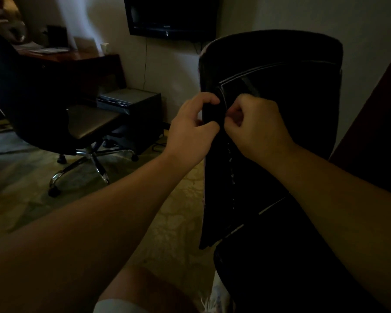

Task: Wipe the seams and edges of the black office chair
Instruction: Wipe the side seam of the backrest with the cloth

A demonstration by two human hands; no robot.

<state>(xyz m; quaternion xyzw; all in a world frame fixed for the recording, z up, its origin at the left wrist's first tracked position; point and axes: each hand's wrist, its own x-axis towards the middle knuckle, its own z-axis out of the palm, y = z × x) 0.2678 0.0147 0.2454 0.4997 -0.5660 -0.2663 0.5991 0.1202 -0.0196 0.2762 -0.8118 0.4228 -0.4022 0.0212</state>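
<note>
In the dim room the black office chair is filling the right half of the frame, its backrest standing upright with pale seam lines running across the panel. At centre frame the person's left hand is curling its thumb and fingers around the backrest's left side edge, gripping it. Just to the right, the right hand is closing into a loose fist against the vertical seam beside that edge, fingertips pinched together; whether it is holding a cloth cannot be told in the dark. Both bare forearms are reaching in from the lower corners.

At left of the frame a second swivel chair is standing on a chrome star base, its seat turned toward the dark wooden desk in the upper left. A white cup is sitting on the desk's right end. A small black cabinet is standing beside the desk against the wall, and a wall-mounted television is hanging at the top centre. Patterned carpet is covering the floor.
</note>
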